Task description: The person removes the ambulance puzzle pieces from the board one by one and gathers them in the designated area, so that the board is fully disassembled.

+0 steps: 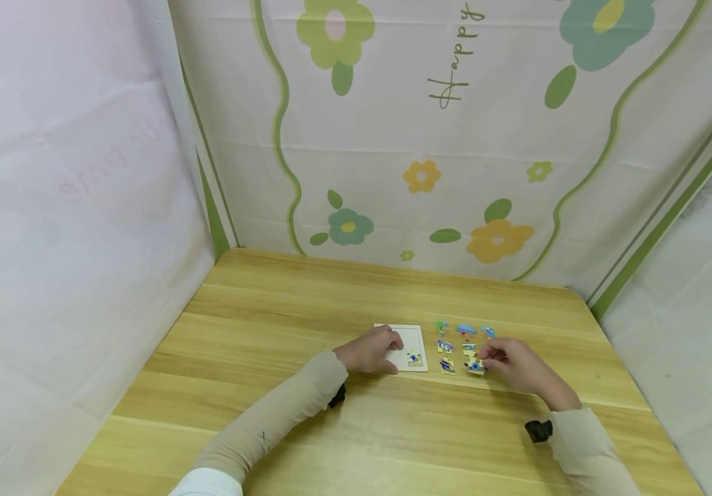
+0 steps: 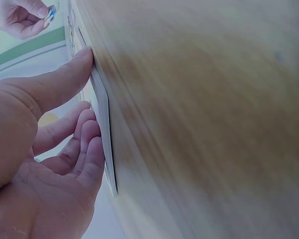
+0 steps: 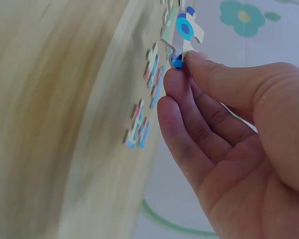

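My right hand [image 1: 515, 365] pinches a jigsaw piece [image 3: 185, 30] with a blue round pattern between thumb and fingertip, held up off the table beside the loose pieces. To the left, a white puzzle board [image 1: 414, 335] lies flat, with one yellow-and-blue piece [image 1: 414, 359] in its near right corner. My left hand [image 1: 368, 350] rests on the board's left part, its thumb along the near edge and the other fingers loosely bent on top. In the left wrist view the board's edge [image 2: 103, 107] passes under the thumb and fingertips.
Several loose jigsaw pieces [image 1: 445, 346] lie in rough rows right of the board, blue ones [image 1: 466, 330] at the back. The wooden table [image 1: 306, 310] meets a flower-printed cloth wall [image 1: 368, 158] behind and pale cloth walls on both sides.
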A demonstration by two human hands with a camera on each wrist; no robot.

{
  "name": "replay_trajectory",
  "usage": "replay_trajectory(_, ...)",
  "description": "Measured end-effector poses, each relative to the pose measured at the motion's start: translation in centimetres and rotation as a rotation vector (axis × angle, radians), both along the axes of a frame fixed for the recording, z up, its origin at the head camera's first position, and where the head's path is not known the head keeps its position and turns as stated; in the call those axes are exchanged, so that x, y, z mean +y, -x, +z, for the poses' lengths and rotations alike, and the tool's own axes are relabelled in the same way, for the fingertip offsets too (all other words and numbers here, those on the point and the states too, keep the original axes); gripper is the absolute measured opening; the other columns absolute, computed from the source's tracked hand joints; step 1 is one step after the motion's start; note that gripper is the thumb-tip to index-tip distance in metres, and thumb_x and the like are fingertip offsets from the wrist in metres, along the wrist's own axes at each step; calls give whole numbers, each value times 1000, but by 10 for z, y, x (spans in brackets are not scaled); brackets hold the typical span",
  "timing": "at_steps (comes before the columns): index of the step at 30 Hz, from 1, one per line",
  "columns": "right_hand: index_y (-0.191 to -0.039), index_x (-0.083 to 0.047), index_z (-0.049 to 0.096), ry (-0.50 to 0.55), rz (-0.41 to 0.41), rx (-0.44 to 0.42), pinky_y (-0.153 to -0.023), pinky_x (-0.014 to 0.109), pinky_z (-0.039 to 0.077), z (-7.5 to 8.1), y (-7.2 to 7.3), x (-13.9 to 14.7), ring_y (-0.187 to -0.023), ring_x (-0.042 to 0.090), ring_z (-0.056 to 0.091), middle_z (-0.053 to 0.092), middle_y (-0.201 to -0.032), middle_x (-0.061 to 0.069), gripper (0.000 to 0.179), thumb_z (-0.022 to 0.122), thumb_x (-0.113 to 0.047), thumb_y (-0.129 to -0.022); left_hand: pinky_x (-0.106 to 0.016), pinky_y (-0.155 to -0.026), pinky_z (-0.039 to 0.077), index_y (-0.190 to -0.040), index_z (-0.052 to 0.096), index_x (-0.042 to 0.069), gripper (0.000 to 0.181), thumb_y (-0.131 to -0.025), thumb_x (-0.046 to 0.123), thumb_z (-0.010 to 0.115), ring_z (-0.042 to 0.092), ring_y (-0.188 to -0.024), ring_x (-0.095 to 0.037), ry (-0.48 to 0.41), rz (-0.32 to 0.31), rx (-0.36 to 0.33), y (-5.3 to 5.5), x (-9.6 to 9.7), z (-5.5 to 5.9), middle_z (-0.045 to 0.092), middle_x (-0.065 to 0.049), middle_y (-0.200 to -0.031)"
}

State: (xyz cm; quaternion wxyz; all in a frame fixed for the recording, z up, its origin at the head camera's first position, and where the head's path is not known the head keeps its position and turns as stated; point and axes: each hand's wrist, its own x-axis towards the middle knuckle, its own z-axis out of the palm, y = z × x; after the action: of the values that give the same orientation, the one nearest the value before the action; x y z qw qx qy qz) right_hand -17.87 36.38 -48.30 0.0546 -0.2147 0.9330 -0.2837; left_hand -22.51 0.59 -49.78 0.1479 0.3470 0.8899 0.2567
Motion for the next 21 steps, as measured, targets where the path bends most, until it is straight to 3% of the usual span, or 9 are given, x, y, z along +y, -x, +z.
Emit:
replay_trajectory(5, -98, -14, 74, -6, -44, 6, -74, 23, 56, -10, -1, 5, -84, 2, 62, 71, -94, -4, 9, 71, -5, -100, -21, -96, 50, -130, 66, 6, 47, -91, 24, 85, 57, -106, -12, 1, -5, 5, -1, 0, 1, 62, -3, -124)
replay_trajectory(10, -99, -11, 74, -10, -75, -19, -75, 23, 56, -16, -1, 2, -86, 1, 62, 72, -96, -4, 5, 70, -11, -102, -22, -96, 50, -130, 66, 6, 46, -92, 23, 85, 57, -106, -11, 1, -1, -2, -1, 0, 2, 63, -5, -124)
replay_trajectory(15, -101, -7, 74, -36, -95, -36, -76, 23, 56, -17, 0, -2, -87, 2, 63, 73, -98, -3, 7, 70, -13, -102, -22, -95, 49, -130, 66, 5, 46, -92, 22, 85, 58, -107, -14, -8, 0, -7, -2, 0, 2, 62, -5, -124)
replay_trajectory(21, -102, -12, 74, -53, -98, -51, -76, 23, 56, -13, -1, -6, -88, 4, 65, 73, -100, -3, 8, 69, -7, -102, -21, -94, 49, -130, 67, 5, 46, -92, 22, 85, 58, -106, -14, -10, -3, -3, -2, -1, 3, 63, -5, -124)
